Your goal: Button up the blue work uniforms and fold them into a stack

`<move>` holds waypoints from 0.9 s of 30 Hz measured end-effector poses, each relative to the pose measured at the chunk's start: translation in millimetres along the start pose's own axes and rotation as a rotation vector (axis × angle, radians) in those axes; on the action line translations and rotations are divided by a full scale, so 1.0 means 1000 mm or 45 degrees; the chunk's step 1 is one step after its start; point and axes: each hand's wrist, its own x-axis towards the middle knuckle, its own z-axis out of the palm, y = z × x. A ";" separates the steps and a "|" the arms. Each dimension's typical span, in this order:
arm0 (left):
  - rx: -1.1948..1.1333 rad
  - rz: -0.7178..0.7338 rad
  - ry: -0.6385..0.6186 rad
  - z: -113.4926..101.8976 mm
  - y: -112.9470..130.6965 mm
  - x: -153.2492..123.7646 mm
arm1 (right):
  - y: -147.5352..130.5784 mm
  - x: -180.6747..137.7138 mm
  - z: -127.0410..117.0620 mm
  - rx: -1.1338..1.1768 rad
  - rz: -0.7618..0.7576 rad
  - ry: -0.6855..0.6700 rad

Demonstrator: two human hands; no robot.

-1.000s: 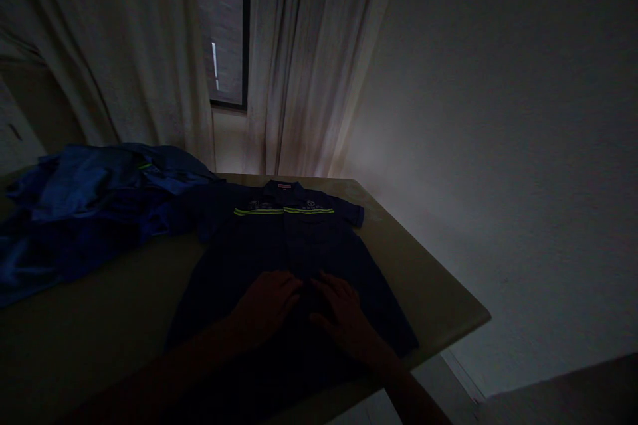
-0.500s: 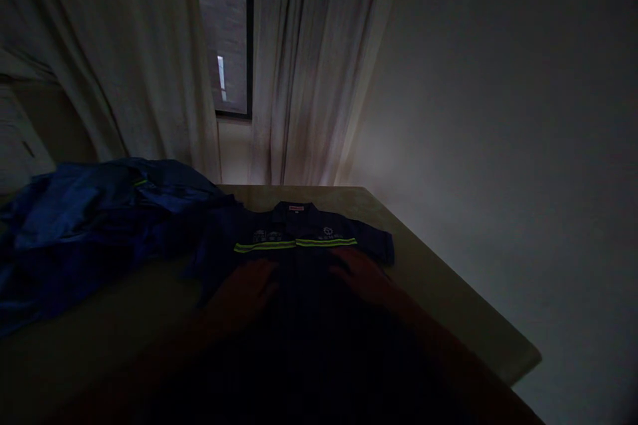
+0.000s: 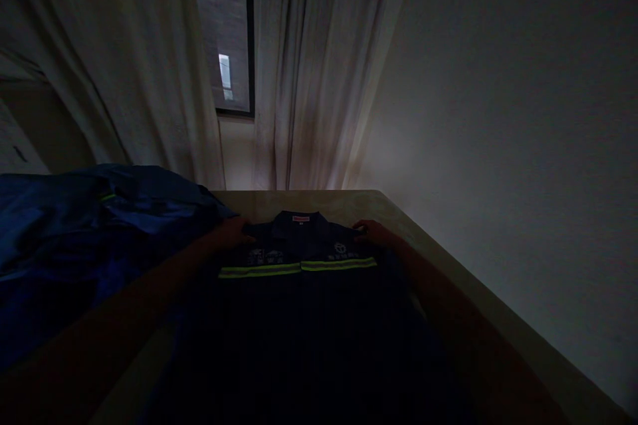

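Note:
A dark navy work shirt (image 3: pixel 299 299) lies front up on the table, its collar at the far end. A yellow-green reflective stripe crosses its chest, with pale printing above it and a red label inside the collar. My left hand (image 3: pixel 233 232) is closed on the left shoulder of the shirt. At the opposite shoulder my right hand (image 3: pixel 373 232) pinches the cloth between thumb and fingers. The lower part of the shirt fades into deep shadow, and its sleeves are mostly hidden by my arms and the dark.
A heap of blue garments (image 3: pixel 149 192) rises on the left, close against my left forearm. The pale tabletop (image 3: pixel 339 200) ends near long curtains (image 3: pixel 319 80) and a narrow window (image 3: pixel 224 26). A plain wall (image 3: pixel 508 113) runs along the right side.
Both hands have moved from the shirt's chest outward and up to its shoulders and now grip there. The shirt looks nearer and wider, and the view has shifted slightly.

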 end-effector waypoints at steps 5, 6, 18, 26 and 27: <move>-0.054 0.028 -0.090 -0.029 0.006 -0.007 | 0.005 -0.016 -0.015 -0.051 -0.038 -0.031; -0.038 0.040 -0.024 -0.033 0.010 -0.015 | 0.004 -0.024 -0.016 -0.069 -0.043 0.021; 0.456 0.567 0.285 -0.019 -0.029 -0.157 | 0.002 -0.159 -0.039 -0.700 -0.262 -0.027; 0.309 0.210 0.519 -0.048 -0.034 -0.155 | -0.112 -0.137 -0.031 -0.611 -0.232 0.219; 0.225 0.187 0.514 -0.048 -0.035 -0.154 | -0.136 -0.136 -0.018 -0.446 -0.331 0.288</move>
